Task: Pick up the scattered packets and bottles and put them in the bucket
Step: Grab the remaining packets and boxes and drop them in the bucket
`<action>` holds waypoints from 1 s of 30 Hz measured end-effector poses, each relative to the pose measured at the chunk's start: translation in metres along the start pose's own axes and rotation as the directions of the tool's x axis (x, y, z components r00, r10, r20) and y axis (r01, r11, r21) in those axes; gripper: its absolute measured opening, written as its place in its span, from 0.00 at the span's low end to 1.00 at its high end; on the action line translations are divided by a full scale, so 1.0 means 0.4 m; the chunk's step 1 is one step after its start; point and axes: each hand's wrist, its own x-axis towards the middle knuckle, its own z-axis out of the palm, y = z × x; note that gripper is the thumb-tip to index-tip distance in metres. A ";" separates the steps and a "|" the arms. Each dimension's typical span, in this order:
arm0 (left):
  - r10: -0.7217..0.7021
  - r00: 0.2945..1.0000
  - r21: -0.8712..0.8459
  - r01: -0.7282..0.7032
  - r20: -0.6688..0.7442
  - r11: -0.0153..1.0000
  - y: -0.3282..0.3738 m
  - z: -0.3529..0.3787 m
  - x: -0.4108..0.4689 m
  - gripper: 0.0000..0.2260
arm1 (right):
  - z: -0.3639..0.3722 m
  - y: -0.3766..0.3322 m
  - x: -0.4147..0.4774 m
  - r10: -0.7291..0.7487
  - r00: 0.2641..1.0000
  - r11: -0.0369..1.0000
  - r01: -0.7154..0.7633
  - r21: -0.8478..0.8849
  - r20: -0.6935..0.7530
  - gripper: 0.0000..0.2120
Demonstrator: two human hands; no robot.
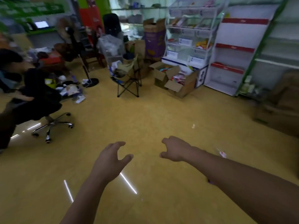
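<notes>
Floor (145, 110): smooth, glossy yellow sheeting showing thin strip-light reflections. Over it the person's bare left hand (111, 157) and right hand (174, 149) are held out with fingers spread and loosely curved, both released and touching nothing. A small crumpled white-and-red packet (222, 153) lies on the floor just beside the right forearm, to the right of that hand and apart from it. Further off stand a fabric folding chair (127, 75), open cardboard boxes (159, 78) holding colourful wrapped goods (177, 77), and a wire display rack (187, 33).
</notes>
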 end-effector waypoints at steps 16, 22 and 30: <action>0.263 0.937 -0.034 -0.262 0.231 0.964 0.515 0.400 0.014 0.25 | 0.011 0.688 -0.341 0.348 0.937 0.927 -0.346 0.145 0.007 0.30; 0.336 0.889 -0.040 -0.341 0.312 0.939 0.632 0.515 0.046 0.25 | 0.039 0.836 -0.418 0.443 0.896 0.877 -0.437 0.199 0.015 0.29; 0.399 0.823 -0.099 -0.395 0.403 0.914 0.775 0.702 0.158 0.25 | 0.068 1.030 -0.418 0.546 0.837 0.812 -0.542 0.215 0.049 0.31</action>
